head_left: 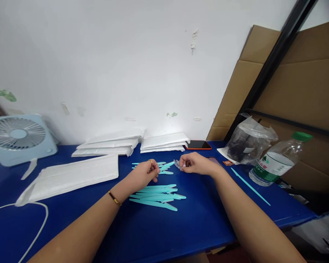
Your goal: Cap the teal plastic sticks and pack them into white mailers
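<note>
My left hand (149,171), with a ring and a bracelet, is closed in a pinch on a turquoise eyebrow razor (167,166) whose end points right. Just to its right, my right hand (193,164) is closed, fingertips together beside small clear blade covers (177,164). Whether it grips one of them I cannot tell. Beneath and behind my left hand lie several more turquoise razors (167,172). A second group of turquoise razors (156,197) is spread on the blue table (164,233), nearer to me, their handles pointing left.
White padded packets (106,146) and more packets (164,141) are stacked along the wall. A flat white packet (76,177) and a fan (22,137) are left. At right are a phone (199,145), one razor (250,186), a bagged dark item (244,144) and a bottle (276,160).
</note>
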